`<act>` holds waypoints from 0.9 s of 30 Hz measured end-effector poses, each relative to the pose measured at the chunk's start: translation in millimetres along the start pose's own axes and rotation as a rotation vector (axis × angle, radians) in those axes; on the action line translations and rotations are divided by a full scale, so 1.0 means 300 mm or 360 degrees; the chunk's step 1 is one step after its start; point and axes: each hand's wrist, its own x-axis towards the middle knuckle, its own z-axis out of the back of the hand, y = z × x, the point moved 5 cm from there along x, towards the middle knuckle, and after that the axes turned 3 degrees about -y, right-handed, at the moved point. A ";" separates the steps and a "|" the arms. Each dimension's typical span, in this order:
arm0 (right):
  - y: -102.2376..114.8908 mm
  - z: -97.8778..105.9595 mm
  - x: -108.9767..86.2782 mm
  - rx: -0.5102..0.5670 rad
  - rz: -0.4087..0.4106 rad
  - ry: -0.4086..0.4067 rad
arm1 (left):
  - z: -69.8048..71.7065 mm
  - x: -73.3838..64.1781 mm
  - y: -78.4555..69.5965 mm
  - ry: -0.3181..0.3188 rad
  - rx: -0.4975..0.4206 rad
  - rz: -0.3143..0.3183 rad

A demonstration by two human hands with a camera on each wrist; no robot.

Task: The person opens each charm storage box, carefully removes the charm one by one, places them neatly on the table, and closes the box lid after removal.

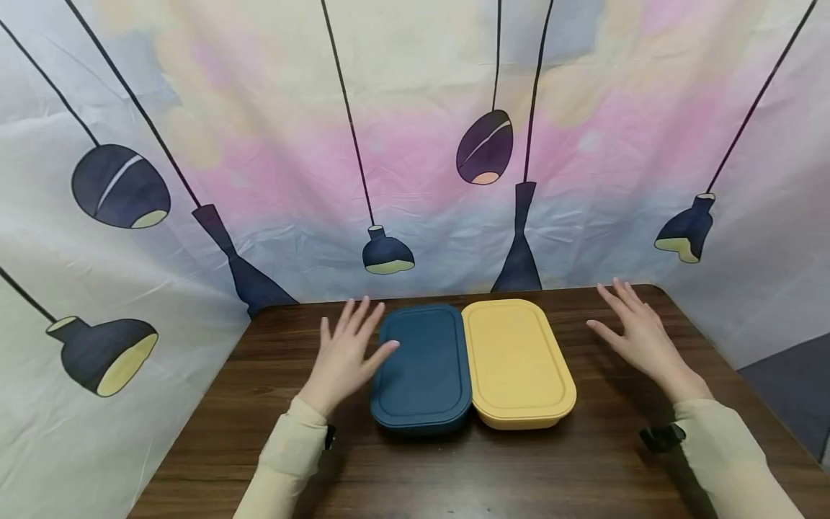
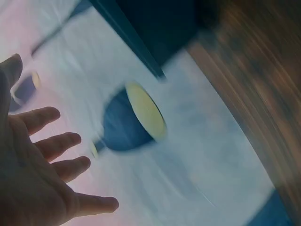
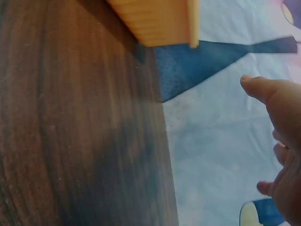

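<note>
- At 8 o'clock: a left hand [image 2: 37, 181], fingers spread toward 3 o'clock.
- At 12 o'clock: part of a dark blue box [image 2: 160, 23], cropped by the top edge.
- At 3 o'clock: brown wooden tabletop [image 2: 263, 94] (a little blurred).
- Centre: pale cloth [image 2: 202, 150] printed with a blue lamp [image 2: 122, 122], its yellow opening facing 2 o'clock.

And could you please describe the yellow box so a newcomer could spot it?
On the brown table, look between the left hand and the right hand. The yellow box stands right of the dark blue box; its colour sets it apart.
</note>
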 end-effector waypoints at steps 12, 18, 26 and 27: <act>0.078 -0.111 -0.003 -0.0050 0.0379 0.0105 | -0.096 -0.007 -0.270 0.0175 0.0049 -0.0504; 0.102 -0.157 -0.001 -0.0075 0.0501 0.0156 | -0.145 -0.017 -0.349 0.0259 0.0113 -0.0647; 0.114 -0.191 -0.008 -0.0104 0.0662 0.0143 | -0.206 -0.044 -0.428 0.0328 0.0222 -0.0794; 0.116 -0.192 -0.010 -0.0104 0.0684 0.0129 | -0.211 -0.047 -0.436 0.0328 0.0229 -0.0811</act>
